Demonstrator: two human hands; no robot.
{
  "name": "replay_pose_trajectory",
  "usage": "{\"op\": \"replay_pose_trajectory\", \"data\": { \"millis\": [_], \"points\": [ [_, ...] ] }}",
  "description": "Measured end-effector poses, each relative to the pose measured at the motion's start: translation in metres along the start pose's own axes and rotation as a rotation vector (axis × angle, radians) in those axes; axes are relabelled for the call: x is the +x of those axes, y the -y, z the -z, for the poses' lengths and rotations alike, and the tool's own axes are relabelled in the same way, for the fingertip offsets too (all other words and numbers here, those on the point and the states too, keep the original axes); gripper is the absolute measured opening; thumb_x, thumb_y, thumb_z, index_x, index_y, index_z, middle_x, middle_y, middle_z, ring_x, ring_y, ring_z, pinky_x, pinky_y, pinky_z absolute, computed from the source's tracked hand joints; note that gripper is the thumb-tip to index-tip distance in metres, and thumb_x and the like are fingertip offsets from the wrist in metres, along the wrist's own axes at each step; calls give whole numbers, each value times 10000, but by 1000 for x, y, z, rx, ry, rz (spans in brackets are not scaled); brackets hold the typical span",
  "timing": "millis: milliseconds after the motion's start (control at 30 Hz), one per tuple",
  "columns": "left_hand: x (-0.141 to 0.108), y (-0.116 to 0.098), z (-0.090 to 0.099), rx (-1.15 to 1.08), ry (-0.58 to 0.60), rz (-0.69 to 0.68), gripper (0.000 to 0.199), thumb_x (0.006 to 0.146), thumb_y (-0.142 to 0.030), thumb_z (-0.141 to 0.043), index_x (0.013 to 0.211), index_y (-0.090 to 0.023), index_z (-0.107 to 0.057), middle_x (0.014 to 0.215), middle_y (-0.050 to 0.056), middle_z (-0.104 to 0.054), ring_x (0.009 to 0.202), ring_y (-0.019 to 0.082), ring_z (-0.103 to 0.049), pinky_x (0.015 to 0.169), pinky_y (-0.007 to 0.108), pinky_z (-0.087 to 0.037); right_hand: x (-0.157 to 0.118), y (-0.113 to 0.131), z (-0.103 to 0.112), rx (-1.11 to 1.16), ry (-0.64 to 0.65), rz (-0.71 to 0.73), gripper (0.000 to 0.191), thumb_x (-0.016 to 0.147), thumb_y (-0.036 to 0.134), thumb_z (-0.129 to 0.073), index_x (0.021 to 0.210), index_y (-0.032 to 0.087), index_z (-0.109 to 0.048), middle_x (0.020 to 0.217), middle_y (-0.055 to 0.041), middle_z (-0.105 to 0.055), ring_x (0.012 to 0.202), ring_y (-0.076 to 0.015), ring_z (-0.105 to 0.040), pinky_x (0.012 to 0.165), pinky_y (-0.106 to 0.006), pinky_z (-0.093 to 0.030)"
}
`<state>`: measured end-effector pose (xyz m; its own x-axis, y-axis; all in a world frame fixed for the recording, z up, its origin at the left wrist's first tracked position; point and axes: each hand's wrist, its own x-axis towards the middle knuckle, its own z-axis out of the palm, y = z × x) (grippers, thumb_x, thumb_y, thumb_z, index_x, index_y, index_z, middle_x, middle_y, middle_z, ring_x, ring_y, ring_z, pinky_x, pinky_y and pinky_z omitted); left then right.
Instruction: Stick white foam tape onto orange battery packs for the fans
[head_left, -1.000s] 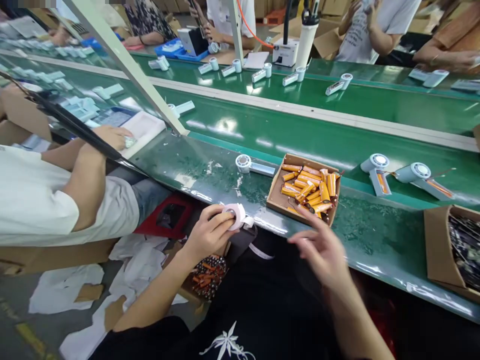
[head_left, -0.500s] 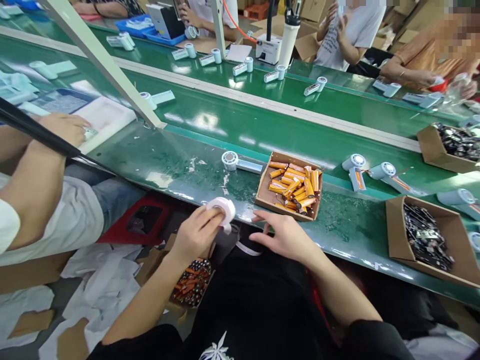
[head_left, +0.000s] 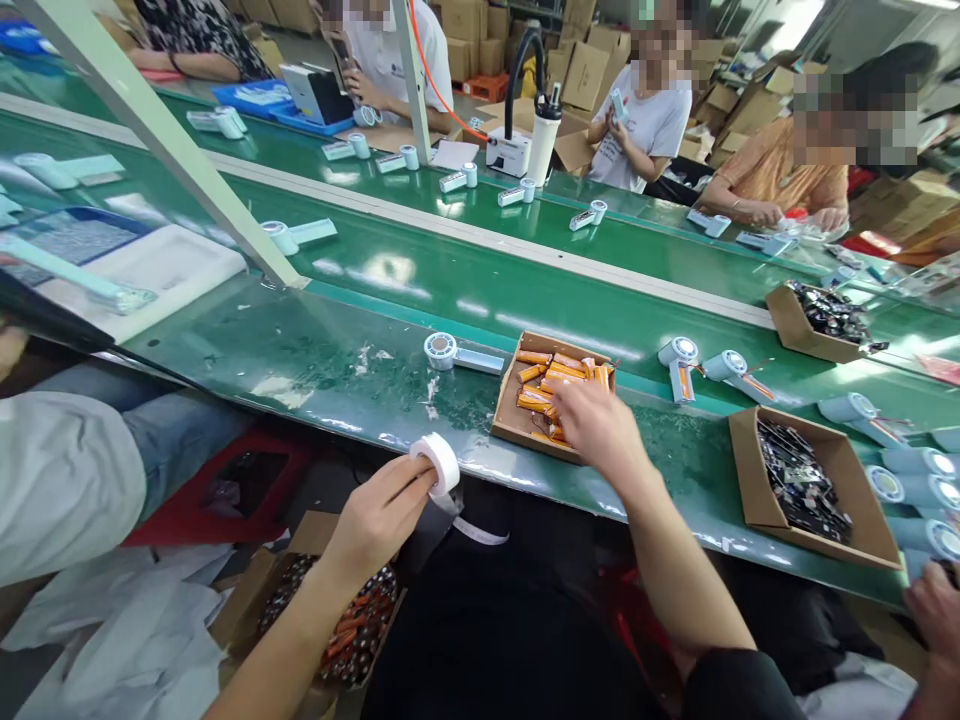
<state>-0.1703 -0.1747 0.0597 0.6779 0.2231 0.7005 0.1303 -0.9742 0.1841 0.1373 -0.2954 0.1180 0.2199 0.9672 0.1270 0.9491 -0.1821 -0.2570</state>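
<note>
In my left hand (head_left: 386, 510) is a roll of white tape (head_left: 442, 465), with the fingers through its core and a loose strip trailing from it. My right hand (head_left: 600, 425) reaches over a shallow cardboard box (head_left: 514, 428) of orange wrapped battery cells (head_left: 534, 400). Its fingers are apart and bent down among the cells, slightly blurred; no cell shows lifted. Just left of the box, a light-blue handheld fan body (head_left: 441, 350) lies on the bench with its handle towards the box.
More fan bodies (head_left: 679, 352) lie to the right, beside a carton of small dark parts (head_left: 750, 490). A green conveyor (head_left: 420, 265) runs behind the bench. A slanted metal post (head_left: 172, 150) stands at left. Co-workers sit across and on both sides. Below is a carton of cells (head_left: 360, 630).
My right hand has moved from the bench edge to over the box of battery cells. The tape roll stays in my left hand, with a longer strip hanging. The view has shifted.
</note>
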Motion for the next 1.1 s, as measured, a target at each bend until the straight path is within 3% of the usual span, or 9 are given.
{"op": "replay_pose_trajectory", "data": {
  "millis": [100, 200, 300, 500, 633, 800, 900, 1000, 1100],
  "points": [
    [10, -11, -6, -51, 32, -31, 305, 923, -12, -621, 1149, -183, -734, 1070, 102, -771, 1007, 248, -760, 919, 407, -684, 28, -47, 12, -161, 56, 55, 483, 994, 91, -485, 1384, 278, -700, 1525, -94, -610, 1330, -327, -540, 1095, -472, -464],
    [18, -19, -13, -96, 43, -34, 327, 928, -17, -599, 1160, -202, -736, 1074, 90, -776, 991, 239, -764, 916, 404, -685, 42, -71, 7, -100, 163, 119, 458, 1016, 175, -528, 1457, 219, -642, 1500, -125, -613, 1341, -297, -531, 1172, -464, -410],
    [20, -23, -21, -109, 53, -36, 330, 937, -15, -582, 1173, -197, -723, 1078, 95, -774, 998, 241, -762, 918, 408, -682, 46, -74, -1, -76, 161, 0, 427, 1079, 310, -478, 1465, 212, -633, 1365, -151, -662, 1308, -305, -553, 1131, -470, -432],
    [17, -28, -34, -119, 102, -65, 298, 949, -20, -579, 1159, -179, -719, 1096, 101, -769, 1029, 238, -752, 944, 412, -671, 53, -65, -11, -40, 134, -63, 276, 1054, 294, -533, 1103, 220, -794, 1247, -117, -729, 1209, -294, -606, 1056, -405, -449],
    [16, -31, -37, -132, 131, -54, 286, 952, -20, -579, 1153, -166, -721, 1105, 109, -767, 1041, 240, -751, 958, 406, -665, 54, -61, -16, -8, 66, -159, 344, 1073, 231, -416, 1202, 173, -730, 1132, -137, -775, 1064, -255, -686, 935, -318, -486],
    [13, -30, -35, -145, 142, -39, 276, 964, -35, -573, 1153, -168, -725, 1111, 99, -766, 1057, 231, -749, 983, 396, -657, 28, -66, 5, 138, -138, -228, 381, 1073, 314, -405, 1248, 186, -719, 1117, -111, -803, 985, -239, -737, 889, -310, -524],
    [7, -26, -32, -148, 140, -4, 258, 967, -38, -569, 1136, -158, -723, 1098, 103, -762, 1039, 226, -750, 972, 382, -656, -6, -79, 38, 334, -237, -253, 389, 998, 487, -582, 1180, 189, -752, 831, -61, -797, 697, -204, -705, 695, -292, -522],
    [-2, -21, -33, -157, 147, 39, 223, 989, -56, -563, 1138, -139, -707, 1098, 113, -751, 1048, 221, -740, 977, 369, -646, -35, -93, 67, 273, -44, -282, 373, 945, 559, -647, 977, 209, -772, 524, 26, -620, 476, -160, -538, 531, -278, -401],
    [-8, -19, -39, -165, 153, 47, 216, 1004, -67, -561, 1159, -135, -694, 1121, 116, -746, 1073, 219, -730, 996, 365, -633, -46, -99, 77, 164, 107, -196, 319, 1014, 431, -534, 1069, 228, -774, 678, -6, -711, 617, -185, -631, 620, -290, -450]
  ]
}}
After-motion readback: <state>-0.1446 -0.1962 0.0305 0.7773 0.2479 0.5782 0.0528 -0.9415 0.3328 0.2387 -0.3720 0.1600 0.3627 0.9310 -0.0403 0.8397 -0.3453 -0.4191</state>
